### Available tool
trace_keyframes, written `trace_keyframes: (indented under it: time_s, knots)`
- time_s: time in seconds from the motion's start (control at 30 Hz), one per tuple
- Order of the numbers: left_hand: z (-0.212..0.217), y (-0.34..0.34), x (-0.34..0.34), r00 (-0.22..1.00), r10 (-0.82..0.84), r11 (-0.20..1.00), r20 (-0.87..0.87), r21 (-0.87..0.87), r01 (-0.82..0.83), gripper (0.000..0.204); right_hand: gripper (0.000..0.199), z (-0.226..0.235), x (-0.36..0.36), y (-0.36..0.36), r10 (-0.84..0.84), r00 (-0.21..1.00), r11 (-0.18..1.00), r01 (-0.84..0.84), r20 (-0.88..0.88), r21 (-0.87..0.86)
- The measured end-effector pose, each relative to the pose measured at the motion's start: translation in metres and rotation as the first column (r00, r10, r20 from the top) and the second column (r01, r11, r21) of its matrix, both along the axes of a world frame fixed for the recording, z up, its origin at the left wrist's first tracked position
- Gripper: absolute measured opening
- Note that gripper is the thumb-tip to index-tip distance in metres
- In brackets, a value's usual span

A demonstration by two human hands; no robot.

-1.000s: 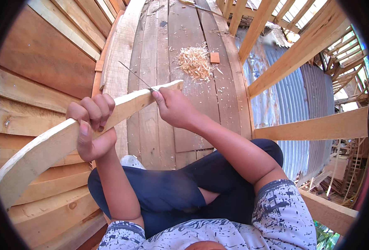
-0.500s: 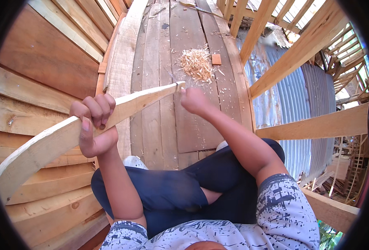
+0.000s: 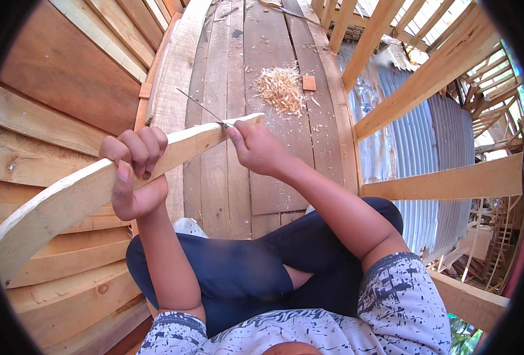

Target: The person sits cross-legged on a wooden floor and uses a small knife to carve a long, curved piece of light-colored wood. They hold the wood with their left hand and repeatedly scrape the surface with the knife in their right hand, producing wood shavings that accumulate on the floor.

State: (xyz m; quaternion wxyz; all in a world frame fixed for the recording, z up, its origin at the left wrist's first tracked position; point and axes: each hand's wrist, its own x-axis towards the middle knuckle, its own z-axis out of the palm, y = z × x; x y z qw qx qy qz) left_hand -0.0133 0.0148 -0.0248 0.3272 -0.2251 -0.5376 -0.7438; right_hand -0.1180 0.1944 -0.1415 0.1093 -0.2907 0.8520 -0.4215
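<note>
Left hand [image 3: 135, 171] clasps the curved wooden piece [image 3: 61, 204] around its middle, fingers over the upper edge and thumb along the near side. Right hand [image 3: 259, 148] is closed on a thin blade [image 3: 200, 106], whose handle is hidden in the fist.

The wood is held up in front of the body, above the floorboards [image 3: 214, 195]; its long axis climbs from lower left to upper right, away from the person. The right hand is nearer its tapered far tip. From that fist the blade points up and left, crossing the wood's upper edge between the left hand and the tip; whether it bites in is too small to tell.

The wood is pale, flat-faced and bowed, its upper edge whiter and unevenly pared. Beyond it lie a loose heap of curly shavings [image 3: 281, 89] and a smooth, square, orange-brown block [image 3: 309, 83]. Ridged metal sheets [image 3: 410, 118] stretch off to the right.
</note>
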Motion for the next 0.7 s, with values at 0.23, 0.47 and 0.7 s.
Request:
trace_keyframes:
  time_s: [0.23,0.47,0.7]
  knots:
    - [0.001,0.004,-0.002,0.999,0.003,1.0,0.034,-0.008,-0.003,0.026,0.039,-0.023,-0.017,0.01,-0.086,0.996,0.992,0.087,-0.014,0.096]
    - [0.006,0.01,-0.003,0.997,-0.076,0.997,0.015,-0.022,0.077,0.027,0.042,-0.025,-0.038,0.039,-0.121,0.991,0.953,0.102,0.051,0.285]
    - [0.001,0.002,-0.002,0.992,-0.125,0.992,-0.022,-0.027,0.124,0.027,0.038,0.027,-0.005,0.009,0.075,0.997,0.997,-0.075,0.026,-0.004]
